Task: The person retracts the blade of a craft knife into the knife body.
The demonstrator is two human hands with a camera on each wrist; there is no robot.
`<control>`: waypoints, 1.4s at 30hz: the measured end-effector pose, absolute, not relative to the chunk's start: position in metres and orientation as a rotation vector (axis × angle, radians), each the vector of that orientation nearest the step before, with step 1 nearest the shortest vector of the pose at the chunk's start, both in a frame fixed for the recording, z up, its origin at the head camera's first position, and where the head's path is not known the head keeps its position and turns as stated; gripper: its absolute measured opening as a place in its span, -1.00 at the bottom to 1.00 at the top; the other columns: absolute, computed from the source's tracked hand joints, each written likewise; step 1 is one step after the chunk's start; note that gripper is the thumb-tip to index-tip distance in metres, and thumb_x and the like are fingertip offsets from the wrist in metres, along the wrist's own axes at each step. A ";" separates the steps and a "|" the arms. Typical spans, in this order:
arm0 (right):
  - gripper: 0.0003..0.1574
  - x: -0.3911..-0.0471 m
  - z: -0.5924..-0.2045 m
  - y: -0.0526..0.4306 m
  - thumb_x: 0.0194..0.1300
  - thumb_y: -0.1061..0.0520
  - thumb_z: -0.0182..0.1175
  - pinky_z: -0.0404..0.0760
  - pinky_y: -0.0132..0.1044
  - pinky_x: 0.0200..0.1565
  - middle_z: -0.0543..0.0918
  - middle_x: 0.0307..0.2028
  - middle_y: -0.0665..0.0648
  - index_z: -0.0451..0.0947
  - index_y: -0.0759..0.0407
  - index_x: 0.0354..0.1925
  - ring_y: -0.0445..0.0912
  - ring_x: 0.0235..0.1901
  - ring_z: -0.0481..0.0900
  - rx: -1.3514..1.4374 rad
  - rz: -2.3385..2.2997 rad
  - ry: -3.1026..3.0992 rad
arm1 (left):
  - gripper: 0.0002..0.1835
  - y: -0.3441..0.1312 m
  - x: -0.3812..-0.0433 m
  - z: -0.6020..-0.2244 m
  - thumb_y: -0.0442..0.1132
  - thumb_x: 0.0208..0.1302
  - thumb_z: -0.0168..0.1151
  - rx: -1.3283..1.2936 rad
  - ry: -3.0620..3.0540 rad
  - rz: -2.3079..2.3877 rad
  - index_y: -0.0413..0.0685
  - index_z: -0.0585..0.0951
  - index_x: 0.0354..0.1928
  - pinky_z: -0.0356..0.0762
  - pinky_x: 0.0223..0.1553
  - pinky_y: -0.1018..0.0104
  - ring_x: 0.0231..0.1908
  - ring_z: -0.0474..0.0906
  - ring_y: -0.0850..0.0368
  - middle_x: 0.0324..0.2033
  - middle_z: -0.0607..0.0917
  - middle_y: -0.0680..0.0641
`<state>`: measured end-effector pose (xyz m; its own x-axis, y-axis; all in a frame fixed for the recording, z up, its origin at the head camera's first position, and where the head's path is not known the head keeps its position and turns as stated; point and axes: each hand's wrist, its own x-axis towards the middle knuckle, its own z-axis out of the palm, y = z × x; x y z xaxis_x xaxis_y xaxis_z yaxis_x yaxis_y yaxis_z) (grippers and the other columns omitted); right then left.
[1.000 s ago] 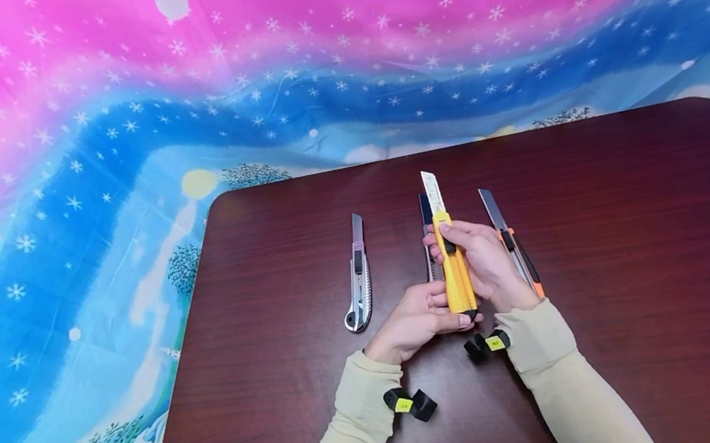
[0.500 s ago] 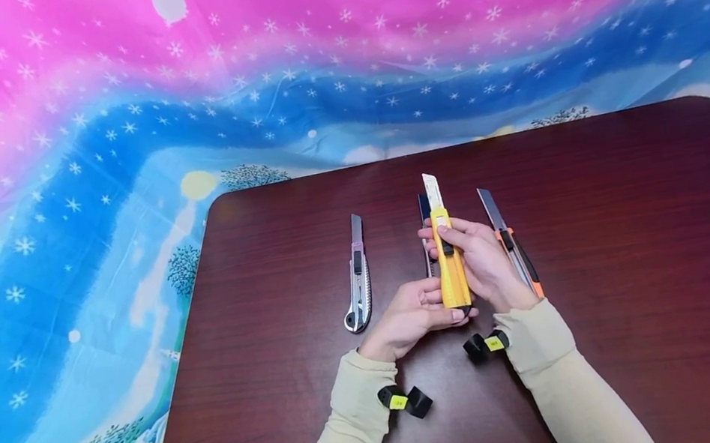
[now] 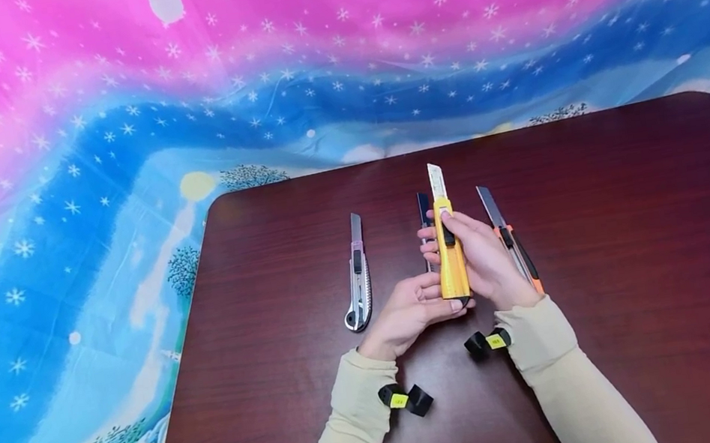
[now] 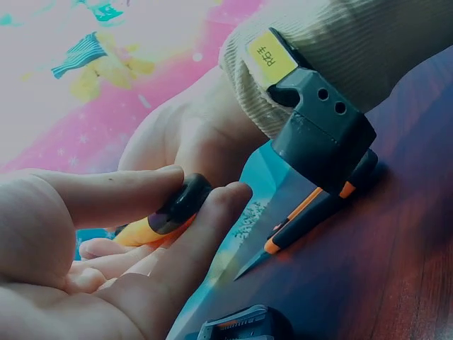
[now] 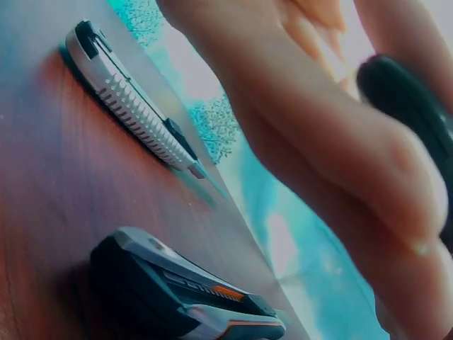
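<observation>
A yellow utility knife, its blade out and pointing away from me, is held above the table in both hands. My right hand grips the body from the right, with the thumb at the black slider. Down at the butt end, my left hand pinches the black end cap between thumb and finger, as the left wrist view shows. Behind the yellow knife lies a dark-bladed utility knife, mostly hidden in the head view.
A silver utility knife lies to the left on the dark wooden table. To the right is an orange and black utility knife, partly covered by my right wrist. All have blades out. A patterned cloth hangs beyond the table.
The yellow knife has shifted slightly away from me and stands straighter, its blade tip a little further right. Both hands have kept hold of it. The other knives have stayed put.
</observation>
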<state>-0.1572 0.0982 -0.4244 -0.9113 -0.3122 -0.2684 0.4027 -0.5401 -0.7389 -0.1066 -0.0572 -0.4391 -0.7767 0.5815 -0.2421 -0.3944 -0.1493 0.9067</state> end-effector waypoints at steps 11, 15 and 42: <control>-0.65 -0.157 -0.425 0.093 0.53 0.05 -0.11 0.62 -0.48 -0.37 0.71 -0.25 0.05 0.35 0.26 0.09 -0.19 -0.43 0.59 0.212 -2.498 1.284 | -0.61 -0.055 -0.105 -0.439 -0.60 0.24 0.11 0.185 1.495 1.958 -0.52 0.45 0.13 0.66 0.02 0.28 -0.12 0.67 0.01 0.03 0.51 -0.59; -0.67 -0.157 -0.426 0.092 0.53 0.10 -0.13 0.57 -0.50 -0.40 0.71 -0.23 0.06 0.33 0.26 0.11 -0.21 -0.43 0.55 0.209 -2.529 1.264 | -0.62 -0.055 -0.105 -0.437 -0.60 0.25 0.09 0.186 1.496 1.942 -0.56 0.44 0.13 0.65 0.03 0.29 -0.16 0.66 0.09 0.04 0.49 -0.61; -0.68 -0.158 -0.426 0.094 0.52 0.23 -0.16 0.63 -0.50 -0.36 0.72 -0.16 0.08 0.35 0.28 0.14 -0.19 -0.41 0.57 0.133 -2.582 1.228 | -0.61 -0.052 -0.105 -0.439 -0.61 0.24 0.10 0.136 1.538 1.938 -0.51 0.47 0.14 0.66 0.02 0.26 -0.18 0.65 0.13 0.04 0.53 -0.55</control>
<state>-0.1576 0.0935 -0.4263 -0.9569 -0.2100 -0.2005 0.2880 -0.6001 -0.7463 -0.1052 -0.0521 -0.4391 -0.7823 0.5429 -0.3054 -0.4208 -0.0993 0.9017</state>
